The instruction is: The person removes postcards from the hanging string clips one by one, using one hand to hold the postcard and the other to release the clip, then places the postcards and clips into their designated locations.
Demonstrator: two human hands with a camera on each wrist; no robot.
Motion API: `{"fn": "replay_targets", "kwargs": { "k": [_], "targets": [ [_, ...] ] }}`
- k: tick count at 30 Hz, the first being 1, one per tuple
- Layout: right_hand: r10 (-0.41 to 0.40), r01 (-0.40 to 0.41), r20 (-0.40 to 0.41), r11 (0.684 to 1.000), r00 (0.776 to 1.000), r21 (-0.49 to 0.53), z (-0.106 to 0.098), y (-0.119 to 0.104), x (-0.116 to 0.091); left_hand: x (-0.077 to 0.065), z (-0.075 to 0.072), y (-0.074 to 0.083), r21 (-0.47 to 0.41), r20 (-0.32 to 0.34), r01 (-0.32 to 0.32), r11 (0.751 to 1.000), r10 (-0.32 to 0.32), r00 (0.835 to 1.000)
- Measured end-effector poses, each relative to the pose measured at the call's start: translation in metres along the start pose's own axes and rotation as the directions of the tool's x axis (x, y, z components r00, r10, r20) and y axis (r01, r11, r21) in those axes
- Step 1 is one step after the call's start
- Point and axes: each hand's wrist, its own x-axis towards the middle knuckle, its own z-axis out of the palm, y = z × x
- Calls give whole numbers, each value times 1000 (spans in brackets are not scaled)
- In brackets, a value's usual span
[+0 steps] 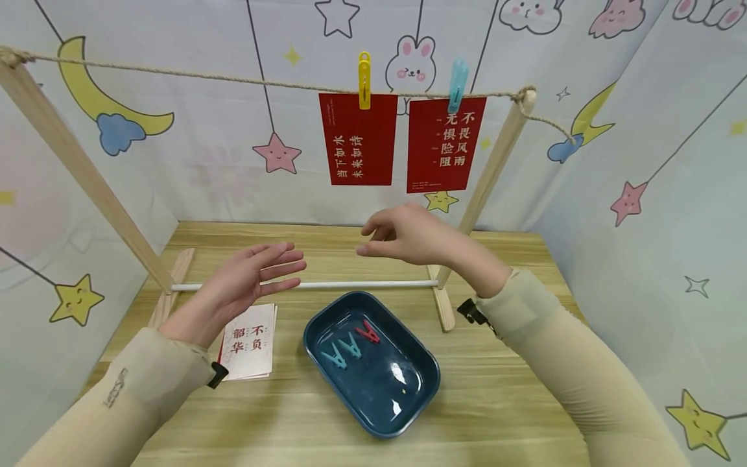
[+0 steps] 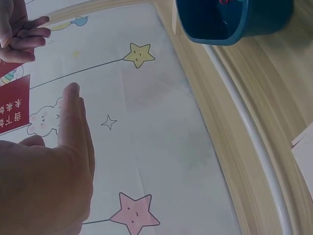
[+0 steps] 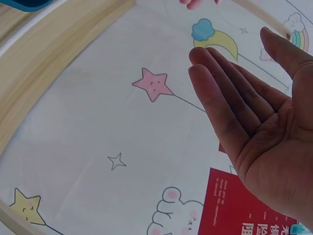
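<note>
My left hand [image 1: 248, 275] hovers with straight fingers, holding nothing, above the stack of printed cards [image 1: 257, 344] on the table. My right hand [image 1: 411, 235] is raised below the hanging cards; its fingers are relaxed, and the right wrist view shows a bare palm [image 3: 274, 142]. Two red cards hang on a twine line: the left one [image 1: 362, 146] under a yellow clothespin [image 1: 364, 81], the right one [image 1: 445, 152] under a light blue clothespin [image 1: 458, 84]. A dark blue tray [image 1: 379, 395] below the hands holds two teal clothespins [image 1: 350, 346] and a red clothespin [image 1: 368, 332].
The twine [image 1: 204, 74] runs between a left wooden post [image 1: 87, 155] and a right wooden post [image 1: 496, 165]. A white rod [image 1: 350, 285] joins their feet low across the wooden table [image 1: 496, 383]. A cartoon-printed cloth [image 1: 204, 162] forms the backdrop.
</note>
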Motion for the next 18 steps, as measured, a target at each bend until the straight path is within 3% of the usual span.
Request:
{"fn": "replay_targets", "kwargs": {
  "k": [10,18],
  "targets": [
    [18,-11,-105,998,994,66,-30,-5,-6,11,12,16,6,9,-63,998,63,998],
    [-16,34,-248,997,969,70,-49,-13,-10,22,20,31,1,11,-119,993,118,993]
  ]
}}
